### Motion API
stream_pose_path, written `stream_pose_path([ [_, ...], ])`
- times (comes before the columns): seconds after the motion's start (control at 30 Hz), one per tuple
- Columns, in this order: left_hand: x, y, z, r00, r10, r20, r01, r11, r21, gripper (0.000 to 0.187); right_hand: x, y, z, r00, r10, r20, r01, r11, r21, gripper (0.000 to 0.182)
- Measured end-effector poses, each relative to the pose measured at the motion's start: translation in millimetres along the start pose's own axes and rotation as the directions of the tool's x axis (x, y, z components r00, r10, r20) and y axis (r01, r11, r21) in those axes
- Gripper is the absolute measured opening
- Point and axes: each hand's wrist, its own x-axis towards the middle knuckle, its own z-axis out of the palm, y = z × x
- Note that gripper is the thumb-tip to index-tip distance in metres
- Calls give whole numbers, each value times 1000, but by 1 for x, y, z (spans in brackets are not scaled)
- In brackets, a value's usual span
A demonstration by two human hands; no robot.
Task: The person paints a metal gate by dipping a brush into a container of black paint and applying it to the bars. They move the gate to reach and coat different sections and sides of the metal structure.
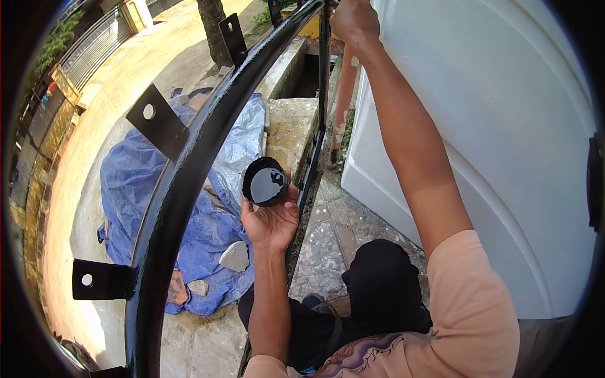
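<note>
My left hand is wrapped from below around a small round cup of black paint, its glossy surface facing up at me. The cup is inside the curve of a black metal frame, which has flat drilled tabs along its outer side. A thin black upright bar runs just right of the cup. My right arm stretches up to the top edge of the view. There my right hand is closed, close to the top of the frame; what it grips is cut off or hidden.
A large white moulded panel stands close on my right. Below left, a blue tarpaulin covers a heap, with broken stones on it. Beyond are a concrete ledge, a tree trunk and a sandy road. Stone paving lies below.
</note>
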Motion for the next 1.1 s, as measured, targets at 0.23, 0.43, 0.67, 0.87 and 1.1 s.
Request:
stream_pose_path([
  [0.23,-1,-1,-5,1000,-17,20,17,1000,-23,60,-55,4,-20,990,-109,-88,120,985,127,15],
  [0.43,-2,-3,4,999,-2,-48,2,1000,3,60,-26,-2,5,998,68,-4,-68,994,90,14],
  [0.67,-1,-3,2,999,-9,-42,9,1000,2,60,-58,10,-15,997,-73,-33,77,983,167,17],
  [0.87,-2,-4,3,998,-14,-54,14,1000,-4,61,-28,6,8,999,-25,38,24,999,37,14],
  [1.1,-3,-3,0,1000,-4,-30,4,1000,1,60,-125,13,-2,994,98,-55,-65,899,432,21],
])
